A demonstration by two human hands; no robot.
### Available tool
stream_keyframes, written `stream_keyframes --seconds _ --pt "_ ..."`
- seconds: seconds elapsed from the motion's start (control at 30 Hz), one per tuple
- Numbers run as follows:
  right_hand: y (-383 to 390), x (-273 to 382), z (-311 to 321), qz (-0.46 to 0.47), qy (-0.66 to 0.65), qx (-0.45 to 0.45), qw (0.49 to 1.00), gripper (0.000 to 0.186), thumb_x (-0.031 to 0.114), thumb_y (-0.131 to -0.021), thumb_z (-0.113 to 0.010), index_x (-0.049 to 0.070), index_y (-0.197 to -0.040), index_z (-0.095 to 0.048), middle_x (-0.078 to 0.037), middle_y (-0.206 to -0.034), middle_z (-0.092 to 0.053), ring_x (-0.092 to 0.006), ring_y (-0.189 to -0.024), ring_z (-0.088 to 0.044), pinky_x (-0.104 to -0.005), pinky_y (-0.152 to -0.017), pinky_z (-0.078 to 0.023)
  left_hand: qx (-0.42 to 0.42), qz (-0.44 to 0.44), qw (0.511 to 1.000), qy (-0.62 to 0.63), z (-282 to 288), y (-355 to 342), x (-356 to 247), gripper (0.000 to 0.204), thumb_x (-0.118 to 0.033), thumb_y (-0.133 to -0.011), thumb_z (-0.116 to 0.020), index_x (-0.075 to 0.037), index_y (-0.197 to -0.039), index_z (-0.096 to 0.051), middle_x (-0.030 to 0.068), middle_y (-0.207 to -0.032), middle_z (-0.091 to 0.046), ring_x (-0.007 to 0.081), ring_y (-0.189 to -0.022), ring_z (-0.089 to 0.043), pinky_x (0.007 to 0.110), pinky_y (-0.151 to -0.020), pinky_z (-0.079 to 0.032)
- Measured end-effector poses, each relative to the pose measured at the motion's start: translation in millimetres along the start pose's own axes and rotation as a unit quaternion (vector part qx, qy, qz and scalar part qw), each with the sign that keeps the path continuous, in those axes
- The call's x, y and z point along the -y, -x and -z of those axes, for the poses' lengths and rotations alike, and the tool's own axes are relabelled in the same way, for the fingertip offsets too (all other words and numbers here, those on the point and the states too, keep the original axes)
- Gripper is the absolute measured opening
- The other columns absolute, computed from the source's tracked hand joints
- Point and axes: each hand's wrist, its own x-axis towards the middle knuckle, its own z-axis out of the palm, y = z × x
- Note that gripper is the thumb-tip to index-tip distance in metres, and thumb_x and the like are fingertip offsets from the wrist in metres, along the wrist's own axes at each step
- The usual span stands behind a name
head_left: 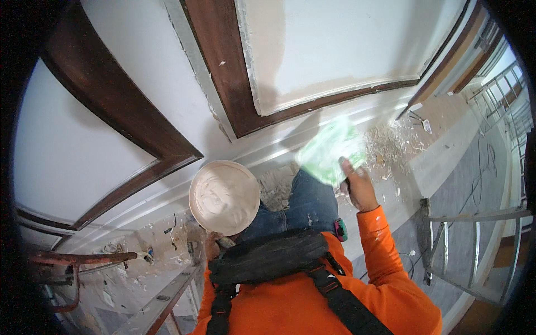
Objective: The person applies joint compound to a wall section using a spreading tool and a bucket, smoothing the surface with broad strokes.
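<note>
My right hand [357,187] grips a pale green, plaster-smeared flat tool [329,148], blurred by motion, held out in front of the white skirting. My left hand [215,245] is closed at the near underside of a round cream tub [223,192] of pale, creamy compound and holds it up beside my knee; part of this hand is hidden by the tub and a dark strap bag. Above, a white wall panel [346,44] with patchy beige edges sits inside dark wooden trim [223,67].
A metal ladder [477,237] lies at the right, with more ladders [499,92] farther along. Plaster debris [385,145] and cables [477,184] lie on the floor. A rusty metal frame [89,257] and another rail [167,296] are at the lower left.
</note>
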Motion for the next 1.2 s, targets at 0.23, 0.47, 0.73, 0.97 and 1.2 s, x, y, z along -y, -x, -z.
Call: stream_keyframes --seconds 0.23,0.47,0.73,0.97,1.2 --pt "13 19 0 0.054 0.096 0.007 0.994 0.041 0.036 -0.099 -0.064 0.001 -0.12 -0.069 0.001 -0.091 -0.068 -0.0052 -0.064 -0.056 -0.0216 -0.054 -0.045 -0.064 0.066 0.965 0.245 -19 -4 53 0.024 -0.023 -0.096 -0.053 -0.003 -0.097 -0.065 0.0098 -0.098 -0.069 0.0216 -0.096 -0.064 0.036 -0.089 -0.05" --pt "6 37 42 0.12 0.355 0.029 0.927 0.04 0.033 -0.096 -0.068 -0.006 -0.107 -0.07 -0.003 -0.075 -0.065 -0.0115 -0.066 -0.061 -0.0288 -0.058 -0.052 0.033 -0.2 0.949 -0.241 -15 -16 87 0.02 -0.014 -0.097 -0.049 -0.004 -0.101 -0.066 0.0123 -0.102 -0.071 0.0258 -0.097 -0.067 0.037 -0.087 -0.051" --pt "3 85 66 0.164 0.153 -0.047 0.973 0.03 0.012 -0.096 -0.061 -0.005 -0.12 -0.066 -0.01 -0.084 -0.07 -0.0156 -0.069 -0.068 -0.0265 -0.059 -0.056 -0.012 -0.099 0.969 -0.226 -15 -20 84 0.031 -0.027 -0.096 -0.049 -0.003 -0.097 -0.068 0.0115 -0.097 -0.071 0.0252 -0.092 -0.067 0.037 -0.085 -0.051" --pt "56 167 47 0.317 -0.003 0.053 0.947 0.046 0.011 -0.091 -0.059 -0.008 -0.133 -0.056 -0.016 -0.12 -0.066 -0.0178 -0.097 -0.067 -0.0286 -0.084 -0.057 0.011 -0.138 0.969 -0.205 -40 -34 24 0.035 -0.027 -0.096 -0.045 -0.002 -0.096 -0.069 0.0121 -0.096 -0.072 0.0259 -0.089 -0.068 0.036 -0.084 -0.051" --pt "22 218 -19 0.494 -0.126 -0.027 0.86 0.078 0.011 -0.092 -0.068 -0.002 -0.155 -0.024 -0.022 -0.133 -0.056 -0.0182 -0.105 -0.063 -0.0281 -0.093 -0.052 0.049 -0.191 0.934 -0.298 -12 -56 81 0.027 -0.013 -0.096 -0.043 -0.004 -0.104 -0.067 0.0123 -0.1 -0.071 0.0267 -0.091 -0.069 0.038 -0.085 -0.053"
